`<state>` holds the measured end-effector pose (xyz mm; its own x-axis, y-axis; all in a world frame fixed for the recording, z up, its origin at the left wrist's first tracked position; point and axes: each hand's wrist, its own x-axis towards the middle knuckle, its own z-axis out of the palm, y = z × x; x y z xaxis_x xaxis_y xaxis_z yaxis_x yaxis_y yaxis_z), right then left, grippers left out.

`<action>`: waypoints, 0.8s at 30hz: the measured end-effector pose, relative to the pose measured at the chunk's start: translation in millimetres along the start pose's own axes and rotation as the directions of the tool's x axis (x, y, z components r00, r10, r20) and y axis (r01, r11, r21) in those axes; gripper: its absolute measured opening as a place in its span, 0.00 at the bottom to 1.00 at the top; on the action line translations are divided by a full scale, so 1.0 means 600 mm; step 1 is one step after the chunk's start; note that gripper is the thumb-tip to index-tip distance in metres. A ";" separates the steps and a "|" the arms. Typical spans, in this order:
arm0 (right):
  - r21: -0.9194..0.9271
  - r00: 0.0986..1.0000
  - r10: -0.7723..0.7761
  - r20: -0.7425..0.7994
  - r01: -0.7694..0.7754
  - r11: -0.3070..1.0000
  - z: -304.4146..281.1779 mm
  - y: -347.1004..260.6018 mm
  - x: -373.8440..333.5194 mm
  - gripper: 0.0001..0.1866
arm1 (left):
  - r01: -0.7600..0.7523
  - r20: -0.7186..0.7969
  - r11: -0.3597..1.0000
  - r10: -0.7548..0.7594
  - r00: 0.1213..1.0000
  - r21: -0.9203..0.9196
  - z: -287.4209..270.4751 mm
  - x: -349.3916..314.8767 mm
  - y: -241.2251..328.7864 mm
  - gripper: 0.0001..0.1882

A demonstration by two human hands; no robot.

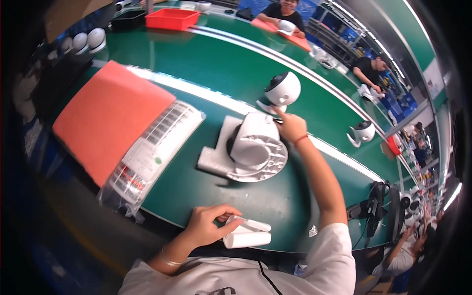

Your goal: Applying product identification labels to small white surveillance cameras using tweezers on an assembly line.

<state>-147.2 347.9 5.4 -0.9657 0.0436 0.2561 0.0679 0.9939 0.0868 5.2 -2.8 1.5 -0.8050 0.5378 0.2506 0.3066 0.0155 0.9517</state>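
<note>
My left hand (210, 223) is closed at the near edge of the bench, thumb and fingers pinching a white plastic part (247, 239) with a rounded, tube-like body. My right hand (293, 129) reaches forward, index finger stretched out and thumb apart. Its fingertip is at the foot of a white ball-shaped camera (287, 88) with a black face; whether they touch I cannot tell. Between my hands stands a large pale grey fixture (255, 152) with a ribbed round flange and a block-like base. Beside it, my right hand partly overlaps its far right edge.
An orange mat (113, 118) and a plastic-bagged printed sheet (155, 147) lie left. Another white camera (364, 132) sits on the green belt (221, 64). Black cables and a device (376, 209) stand right. A red bin (172, 19) is far left; co-workers sit across.
</note>
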 end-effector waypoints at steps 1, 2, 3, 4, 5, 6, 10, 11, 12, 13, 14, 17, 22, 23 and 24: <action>0.032 0.999 0.026 0.027 -0.027 0.999 0.003 -0.009 0.011 0.21 | -0.001 0.009 1.000 0.001 1.000 0.004 -0.002 -0.002 -0.001 0.09; 0.047 1.000 0.031 0.000 -0.031 0.998 0.002 -0.017 0.020 0.19 | 0.002 0.019 1.000 -0.003 1.000 0.014 -0.005 -0.004 -0.002 0.09; 0.090 0.999 0.023 -0.048 -0.019 0.996 0.005 -0.017 0.028 0.17 | -0.043 -0.003 0.999 0.043 0.999 0.014 -0.005 -0.005 -0.002 0.10; 0.108 0.995 0.036 -0.091 -0.026 0.994 0.007 -0.015 0.030 0.16 | -0.056 0.016 0.998 0.056 0.998 0.011 -0.005 -0.005 -0.002 0.10; 0.103 0.994 0.056 -0.098 -0.046 0.994 0.003 -0.004 0.028 0.16 | -0.057 0.014 0.998 0.057 0.998 0.012 -0.005 -0.004 -0.003 0.09; 0.021 0.994 0.082 -0.071 -0.080 0.997 0.000 0.001 0.026 0.15 | -0.052 0.005 0.999 0.052 0.999 0.013 -0.006 -0.005 -0.002 0.09; -0.080 0.992 0.109 -0.071 -0.114 0.990 -0.012 0.043 -0.011 0.14 | -0.025 0.047 1.000 0.024 0.999 0.008 -0.002 0.003 -0.004 0.08; -0.108 0.987 0.158 -0.040 -0.162 0.981 -0.008 0.051 -0.018 0.14 | -0.028 0.060 1.000 0.028 0.998 0.002 -0.003 0.002 -0.005 0.08; -0.118 0.984 0.171 -0.040 -0.174 0.978 -0.009 0.060 -0.022 0.14 | -0.039 0.029 0.999 0.039 0.999 -0.003 0.001 0.003 -0.006 0.08; -0.090 0.982 0.186 -0.009 -0.187 0.978 -0.010 0.068 -0.023 0.14 | -0.050 -0.004 0.999 0.050 0.999 -0.009 0.005 0.003 -0.006 0.08; -0.062 0.980 0.199 0.021 -0.197 0.978 -0.012 0.076 -0.024 0.14 | -0.055 0.003 0.998 0.055 0.998 -0.018 0.007 0.003 -0.005 0.08; -0.082 0.972 0.211 0.103 -0.203 0.976 -0.031 0.072 -0.018 0.16 | -0.028 0.008 0.999 0.027 1.000 0.028 0.000 0.000 -0.001 0.08; -0.105 0.933 0.324 0.158 -0.310 0.945 -0.021 0.085 -0.024 0.22 | -0.057 0.016 0.997 0.056 0.998 0.051 -0.008 -0.002 -0.004 0.08; -0.174 0.933 0.322 0.158 -0.295 0.940 -0.026 0.093 -0.024 0.22 | -0.058 0.015 0.998 0.058 0.998 0.034 -0.008 -0.001 -0.004 0.08; -0.242 0.931 0.329 0.159 -0.286 0.927 -0.035 0.104 -0.033 0.22 | -0.058 0.023 0.998 0.057 0.998 0.015 -0.008 -0.002 -0.004 0.08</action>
<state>-118.8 407.1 25.9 -0.9164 0.3838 0.1138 0.4003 0.8844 0.2402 3.3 -7.4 -0.1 -0.7741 0.5571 0.3007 0.3602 -0.0030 0.9329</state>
